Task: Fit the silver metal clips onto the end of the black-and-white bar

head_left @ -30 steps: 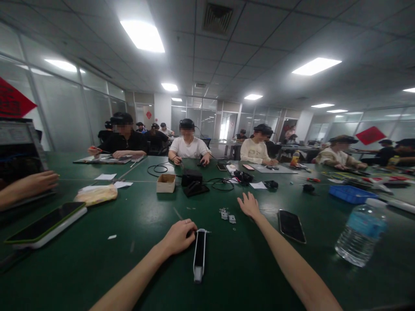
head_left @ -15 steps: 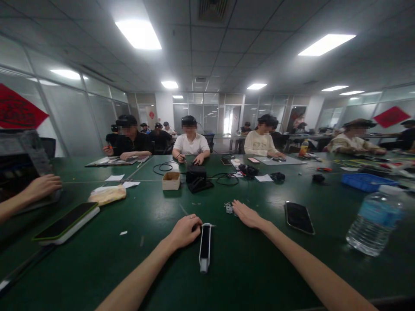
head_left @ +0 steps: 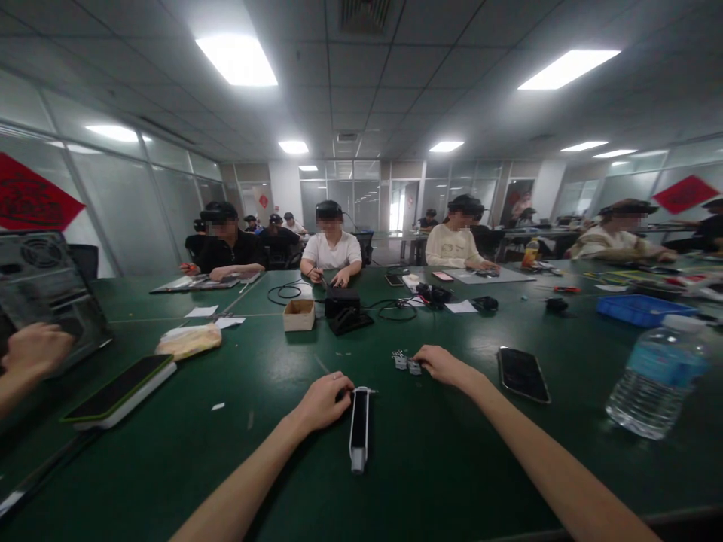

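Note:
My left hand (head_left: 323, 403) is curled on the green table (head_left: 237, 421), its fingers closed round the far end of a long black and white device (head_left: 358, 427) that lies flat and points toward me. My right hand (head_left: 445, 365) rests further out, fingers drawn together, with the fingertips on some small grey metal parts (head_left: 405, 362). What the fingertips hold, if anything, is too small to make out.
A black phone (head_left: 523, 373) lies right of my right hand and a water bottle (head_left: 654, 380) stands at the right edge. A tablet in a green case (head_left: 118, 391) lies at left near another person's hand (head_left: 34, 350). A cardboard box (head_left: 298, 315), cables and seated people are across the table.
My right hand, which was stretched out flat and open, has drawn back and closed its fingers down onto the small metal parts. My left hand stays on the device.

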Action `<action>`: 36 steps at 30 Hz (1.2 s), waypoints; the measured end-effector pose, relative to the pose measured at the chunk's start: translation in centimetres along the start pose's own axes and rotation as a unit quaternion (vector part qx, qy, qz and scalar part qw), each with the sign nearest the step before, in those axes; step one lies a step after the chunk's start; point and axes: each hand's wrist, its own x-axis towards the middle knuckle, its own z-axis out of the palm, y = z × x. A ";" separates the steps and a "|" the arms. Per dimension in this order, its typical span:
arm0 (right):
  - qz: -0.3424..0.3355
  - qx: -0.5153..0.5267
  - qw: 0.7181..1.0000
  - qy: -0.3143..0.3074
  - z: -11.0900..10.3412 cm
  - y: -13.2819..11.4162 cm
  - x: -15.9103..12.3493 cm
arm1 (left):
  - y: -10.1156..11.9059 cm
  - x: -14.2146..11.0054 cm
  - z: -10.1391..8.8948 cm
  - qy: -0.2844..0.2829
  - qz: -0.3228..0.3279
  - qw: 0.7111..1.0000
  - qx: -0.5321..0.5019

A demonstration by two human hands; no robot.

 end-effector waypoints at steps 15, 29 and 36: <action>0.056 -0.061 0.997 0.007 0.0 -0.6 0.3 | -0.4 0.1 0.4 0.001 0.000 1.000 0.008; -0.095 0.074 0.983 0.138 0.2 -7.7 -0.9 | -0.4 0.1 0.4 0.009 0.009 1.000 0.008; -0.126 0.143 0.978 0.088 2.5 -10.5 -1.1 | -0.9 0.1 1.1 0.029 0.013 0.999 0.040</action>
